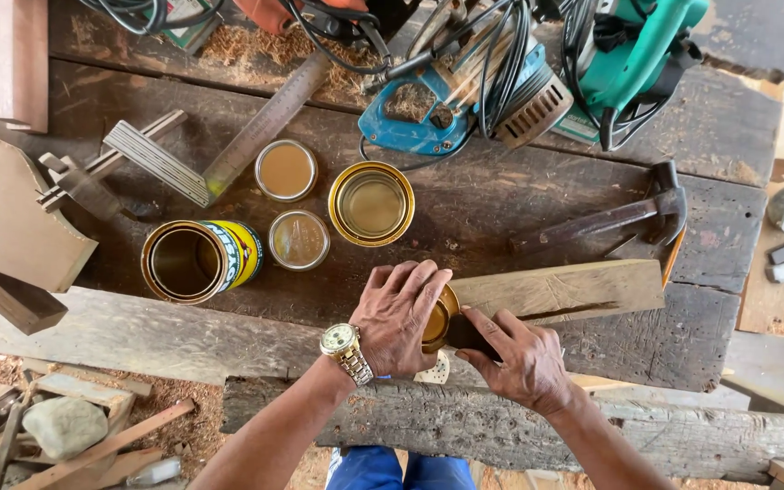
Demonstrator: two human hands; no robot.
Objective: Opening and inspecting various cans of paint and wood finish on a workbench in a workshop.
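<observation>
My left hand, with a gold watch on the wrist, is wrapped around a small gold-coloured tin tipped on its side at the near edge of the bench. My right hand grips a dark tool whose tip sits against the tin's rim. A wooden block lies just behind the tin, stretching to the right.
On the dark plank bench stand an open gold tin, two round lids and a yellow can on its side. A hammer, a steel ruler, a folding rule and power tools lie behind.
</observation>
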